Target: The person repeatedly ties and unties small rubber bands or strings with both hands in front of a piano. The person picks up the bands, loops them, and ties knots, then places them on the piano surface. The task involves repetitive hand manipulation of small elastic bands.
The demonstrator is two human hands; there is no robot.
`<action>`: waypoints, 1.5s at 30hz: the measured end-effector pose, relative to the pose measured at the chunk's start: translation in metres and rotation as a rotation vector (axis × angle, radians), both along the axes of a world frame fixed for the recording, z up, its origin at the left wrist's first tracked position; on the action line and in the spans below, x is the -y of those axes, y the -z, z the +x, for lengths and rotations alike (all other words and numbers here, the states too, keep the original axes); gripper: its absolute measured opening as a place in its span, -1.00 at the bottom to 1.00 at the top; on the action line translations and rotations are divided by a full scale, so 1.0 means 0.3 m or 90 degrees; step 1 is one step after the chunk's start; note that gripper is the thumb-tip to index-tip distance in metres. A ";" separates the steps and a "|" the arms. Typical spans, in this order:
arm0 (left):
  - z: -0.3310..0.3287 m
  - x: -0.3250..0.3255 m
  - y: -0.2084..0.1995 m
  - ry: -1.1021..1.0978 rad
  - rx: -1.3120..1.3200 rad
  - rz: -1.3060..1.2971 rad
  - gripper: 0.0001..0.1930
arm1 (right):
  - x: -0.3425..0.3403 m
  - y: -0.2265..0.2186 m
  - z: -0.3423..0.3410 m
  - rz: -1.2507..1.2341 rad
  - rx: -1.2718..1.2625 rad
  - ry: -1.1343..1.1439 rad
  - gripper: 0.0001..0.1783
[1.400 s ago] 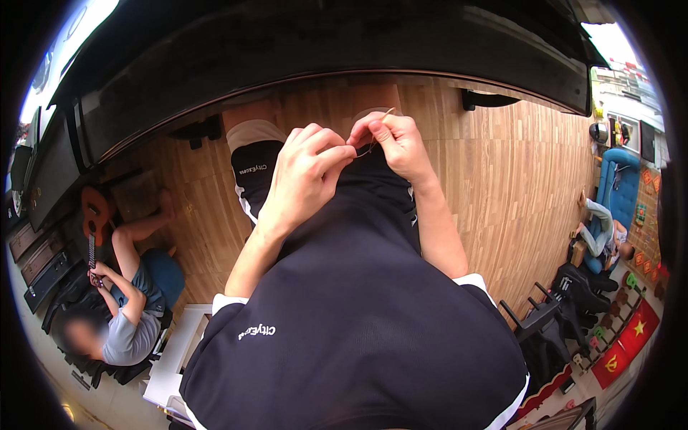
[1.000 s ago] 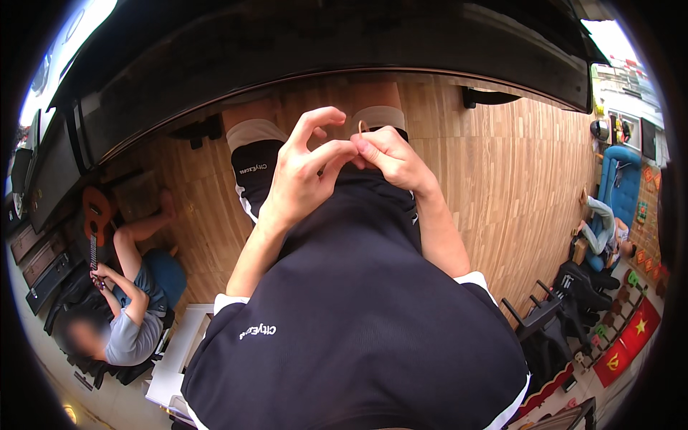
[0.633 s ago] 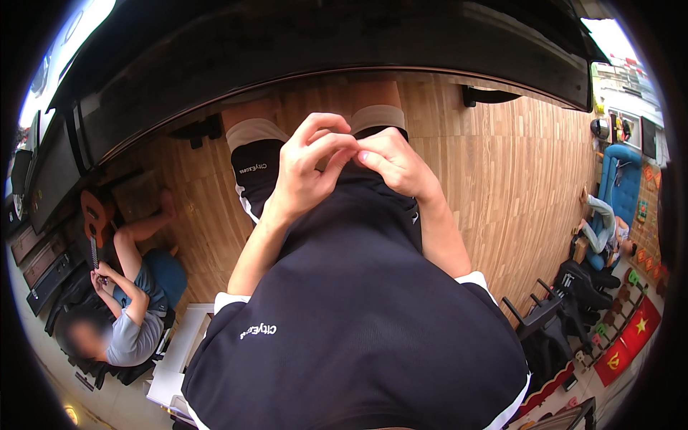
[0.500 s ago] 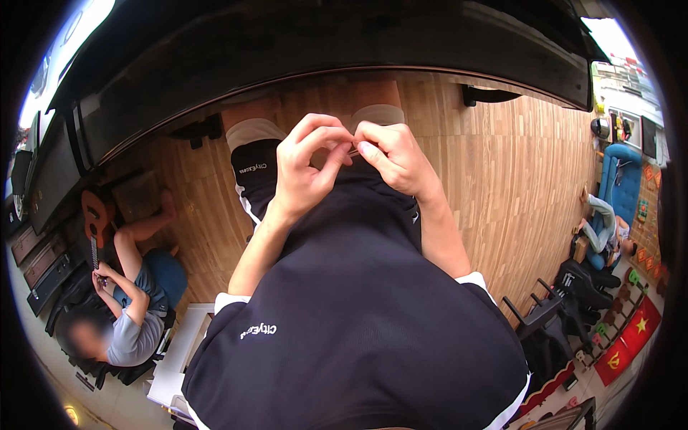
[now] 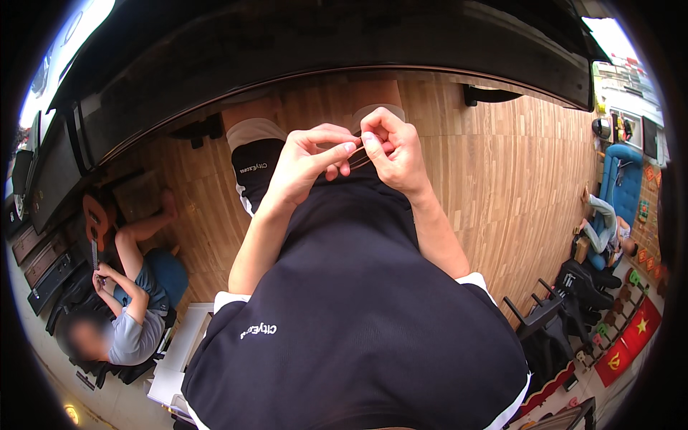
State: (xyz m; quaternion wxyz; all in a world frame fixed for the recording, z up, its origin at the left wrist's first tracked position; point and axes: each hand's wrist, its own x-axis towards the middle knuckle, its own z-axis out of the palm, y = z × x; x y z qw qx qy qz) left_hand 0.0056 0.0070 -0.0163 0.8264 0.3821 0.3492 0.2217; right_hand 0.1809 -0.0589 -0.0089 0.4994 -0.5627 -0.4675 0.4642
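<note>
Just past dark shirt (image 5: 351,301), over lap: thin brown band (image 5: 360,150), curved, strung between both hands, partly hidden by fingers. Left hand (image 5: 308,161), beyond shirt's left side: grip together, thumb and forefinger pinching band. Right hand (image 5: 395,154), beyond shirt's right side: grip clamped on band, thumb against bent forefinger. Hands near each other. Farther past shirt: long black furniture (image 5: 322,43). Left of shirt: seated person (image 5: 132,337) with guitar (image 5: 97,218). Far right of shirt: blue sofa (image 5: 622,186), another person (image 5: 605,229) on it.
</note>
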 end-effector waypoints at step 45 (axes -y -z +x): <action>-0.029 0.021 -0.004 0.091 -0.074 0.000 -0.74 | -0.029 -0.021 -0.005 0.024 0.107 -0.005 -0.93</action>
